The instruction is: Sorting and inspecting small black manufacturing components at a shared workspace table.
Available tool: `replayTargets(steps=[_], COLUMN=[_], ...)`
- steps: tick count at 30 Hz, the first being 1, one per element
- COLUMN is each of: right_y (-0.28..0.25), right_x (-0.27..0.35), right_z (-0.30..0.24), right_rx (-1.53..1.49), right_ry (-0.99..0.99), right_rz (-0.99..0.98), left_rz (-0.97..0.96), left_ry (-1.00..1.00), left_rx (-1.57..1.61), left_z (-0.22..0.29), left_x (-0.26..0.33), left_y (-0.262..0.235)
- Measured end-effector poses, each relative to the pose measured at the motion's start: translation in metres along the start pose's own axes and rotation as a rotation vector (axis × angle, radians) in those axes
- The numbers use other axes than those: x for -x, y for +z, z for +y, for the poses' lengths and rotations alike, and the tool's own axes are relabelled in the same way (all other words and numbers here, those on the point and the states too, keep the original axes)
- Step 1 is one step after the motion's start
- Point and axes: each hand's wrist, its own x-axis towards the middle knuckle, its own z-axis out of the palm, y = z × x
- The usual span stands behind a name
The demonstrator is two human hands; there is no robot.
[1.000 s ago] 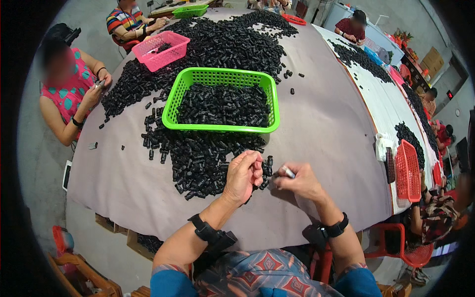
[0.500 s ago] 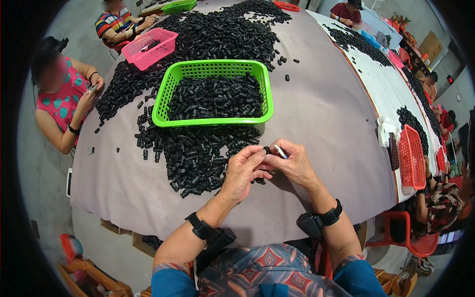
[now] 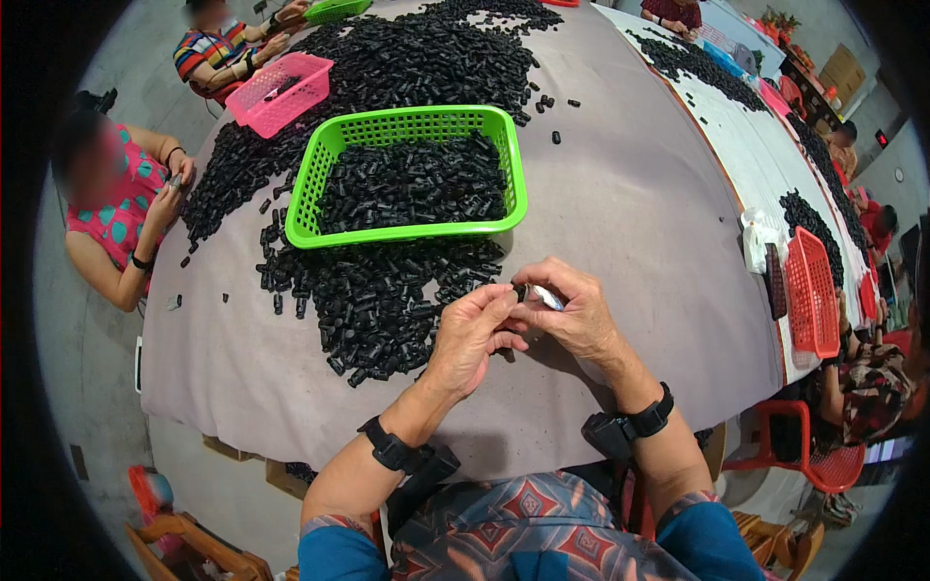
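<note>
My left hand [image 3: 471,339] is closed, pinching a small black plastic part [image 3: 518,290] between thumb and fingertips. Pressed up against it, my right hand [image 3: 573,312] is closed round a slim white tool [image 3: 546,298]; the fingers hide its tip, and its exact kind cannot be made out. Both hands are held over the grey cloth, just right of a loose heap of small black cylindrical parts [image 3: 378,324]. Beyond them, a bright green basket [image 3: 407,236] holds many more such parts.
A large pile of black parts [image 3: 417,63] covers the far table, with a pink basket [image 3: 238,105] on its left. Co-workers sit at left, one in a pink top [image 3: 97,228]. At right, a red basket [image 3: 812,290] stands along a white-covered table [image 3: 707,145].
The view has shifted slightly. The white tool in my right hand has turned a little and shows more of its body; both hands stay together at the small part.
</note>
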Motion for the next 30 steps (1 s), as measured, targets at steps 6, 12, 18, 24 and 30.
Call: replayTargets(steps=[6, 12, 18, 24, 30], right_y=[-0.001, 0.000, -0.003, 0.002, 0.000], right_x=[0.002, 0.001, 0.001, 0.002, 0.004], right_z=[0.006, -0.006, -0.004, -0.005, 0.002], right_rx=[-0.082, -0.361, -0.395, -0.537, -0.620], right_ry=[0.090, 0.264, 0.445, 0.394, 0.408], right_rz=[-0.023, -0.017, -0.047, -0.035, -0.052], left_rz=[-0.008, 0.006, 0.025, -0.025, -0.062], left_ry=[0.010, -0.016, -0.058, -0.076, -0.105], left_rx=[0.005, 0.022, 0.031, 0.160, 0.173], left_z=[0.003, 0.002, 0.003, 0.002, 0.003], left_x=[0.001, 0.001, 0.001, 0.000, 0.001], left_y=[0.004, 0.002, 0.002, -0.001, 0.004])
